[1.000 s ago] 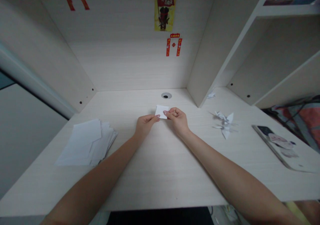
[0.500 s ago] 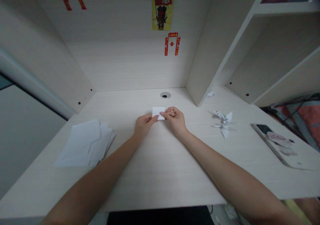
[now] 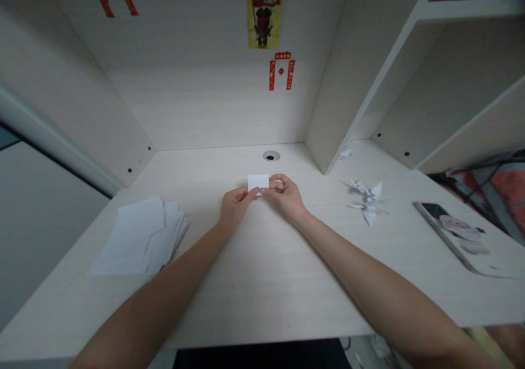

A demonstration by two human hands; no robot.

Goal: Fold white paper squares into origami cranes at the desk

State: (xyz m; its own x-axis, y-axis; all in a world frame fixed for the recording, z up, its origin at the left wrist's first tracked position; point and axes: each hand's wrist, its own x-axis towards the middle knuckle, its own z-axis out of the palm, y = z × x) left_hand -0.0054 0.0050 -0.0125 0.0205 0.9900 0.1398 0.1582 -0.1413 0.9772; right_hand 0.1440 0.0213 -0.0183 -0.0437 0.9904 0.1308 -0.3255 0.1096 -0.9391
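Note:
A small white square of folded paper (image 3: pixel 258 181) is held up just above the desk, near its back middle. My left hand (image 3: pixel 238 202) pinches it at the lower left, thumb on the near face. From the right, my right hand (image 3: pixel 286 195) grips the other side, its thumb close to the left thumb at the paper's lower edge. The fingers behind the paper are partly hidden. Farther right on the desk lie folded white paper cranes (image 3: pixel 368 199).
A stack of white paper sheets (image 3: pixel 139 235) lies at the left. At the right rests a phone (image 3: pixel 463 240) in a decorated case. A round cable hole (image 3: pixel 271 156) sits behind my hands, and an upright shelf panel (image 3: pixel 353 79) rises at the back right.
My right thumb has moved down and left from the paper's face to its lower edge, close to my left thumb. Both hands still hold the paper.

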